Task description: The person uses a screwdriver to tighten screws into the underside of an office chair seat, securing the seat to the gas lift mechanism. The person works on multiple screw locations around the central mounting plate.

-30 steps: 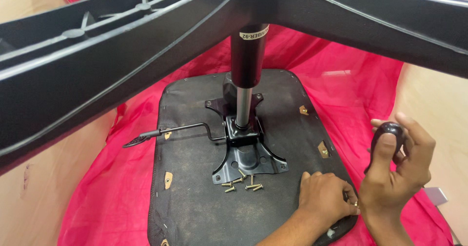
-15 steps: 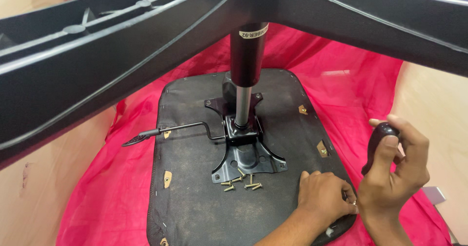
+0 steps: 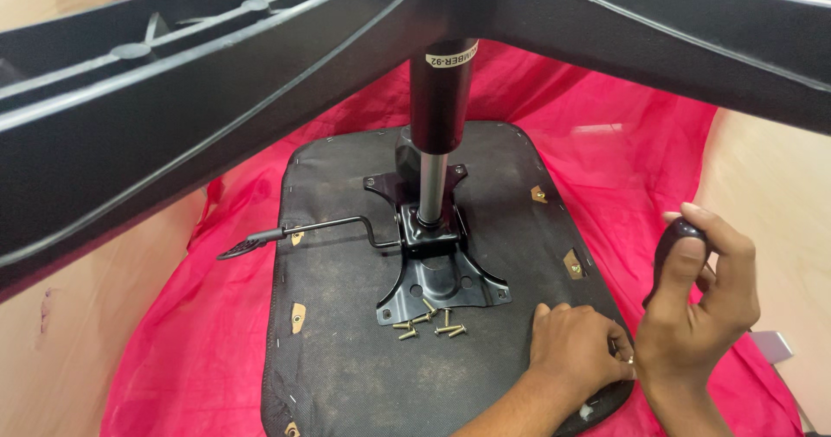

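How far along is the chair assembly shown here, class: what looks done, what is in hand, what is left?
Done: the gas-lift column stands in the metal mechanism plate on the upturned seat underside, with the star base on top. In hand: the right hand holds a dark screwdriver handle; the left hand rests at the seat's edge. Left: the loose brass screws lie beside the plate.

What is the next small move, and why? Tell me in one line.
Probably move the left hand from the edge of the seat to one loose screw. The screws lie unfastened beside the metal plate, and the right hand already holds a dark-handled tool.
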